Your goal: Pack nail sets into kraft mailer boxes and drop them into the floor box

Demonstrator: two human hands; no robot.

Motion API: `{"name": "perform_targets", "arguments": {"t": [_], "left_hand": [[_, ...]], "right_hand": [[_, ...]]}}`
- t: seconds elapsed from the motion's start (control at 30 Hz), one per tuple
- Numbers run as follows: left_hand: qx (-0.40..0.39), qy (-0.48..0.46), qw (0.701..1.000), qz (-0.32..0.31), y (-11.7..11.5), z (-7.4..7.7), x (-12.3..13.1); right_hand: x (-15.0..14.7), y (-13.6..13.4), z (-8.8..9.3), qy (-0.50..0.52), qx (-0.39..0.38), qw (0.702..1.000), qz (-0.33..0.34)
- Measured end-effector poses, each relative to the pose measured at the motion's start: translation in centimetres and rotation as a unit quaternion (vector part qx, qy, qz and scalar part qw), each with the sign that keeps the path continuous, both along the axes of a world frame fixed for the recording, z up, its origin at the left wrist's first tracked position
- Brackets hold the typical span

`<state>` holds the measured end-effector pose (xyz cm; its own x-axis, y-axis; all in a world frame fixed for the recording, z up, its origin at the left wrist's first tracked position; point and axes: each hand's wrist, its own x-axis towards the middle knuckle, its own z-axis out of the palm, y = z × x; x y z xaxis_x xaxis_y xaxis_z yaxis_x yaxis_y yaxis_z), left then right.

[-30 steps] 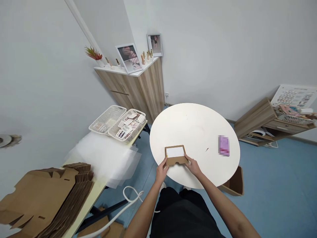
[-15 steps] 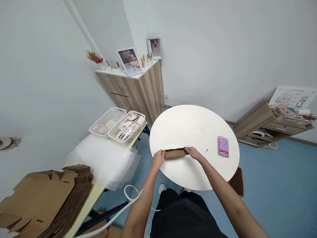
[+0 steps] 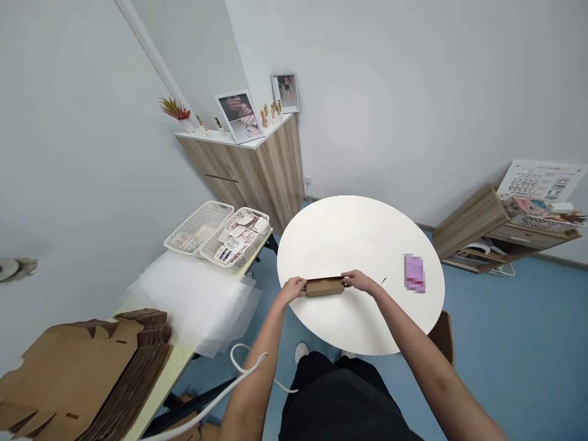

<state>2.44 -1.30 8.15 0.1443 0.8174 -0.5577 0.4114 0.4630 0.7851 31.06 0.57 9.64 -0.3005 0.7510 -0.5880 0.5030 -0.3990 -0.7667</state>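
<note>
A small brown cardboard box [image 3: 324, 288] stands near the front left of the round white table [image 3: 362, 327], its long side facing me. At its left end my left hand [image 3: 293, 289] grips the cardboard, fingers along the edge and side. My right hand [image 3: 357, 281] holds the opposite end by the upper corner. The inside of the box is mostly hidden from this angle. Farther right on the tabletop lies a purple item [image 3: 414, 273], blurred into blocks.
Flattened cardboard boxes [image 3: 78, 367] are stacked on a side table at left, beside translucent sheets [image 3: 197, 300]. Two white baskets [image 3: 250, 245] stand behind them. A white cable [image 3: 229, 387] loops near my left arm. An open carton [image 3: 443, 337] sits on the floor at right.
My left hand has shifted slightly left and outward along the box's end, its fingers now lower on the side. The right hand has barely moved. The box stays in nearly the same place.
</note>
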Motion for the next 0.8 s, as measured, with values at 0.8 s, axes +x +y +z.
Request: {"name": "perform_targets", "arguments": {"t": [0.8], "left_hand": [[0.060,-0.003,0.997,0.058,0.4,-0.9,0.2]], "right_hand": [[-0.1,0.7,0.1,-0.048,-0.015,0.998,0.029]]}}
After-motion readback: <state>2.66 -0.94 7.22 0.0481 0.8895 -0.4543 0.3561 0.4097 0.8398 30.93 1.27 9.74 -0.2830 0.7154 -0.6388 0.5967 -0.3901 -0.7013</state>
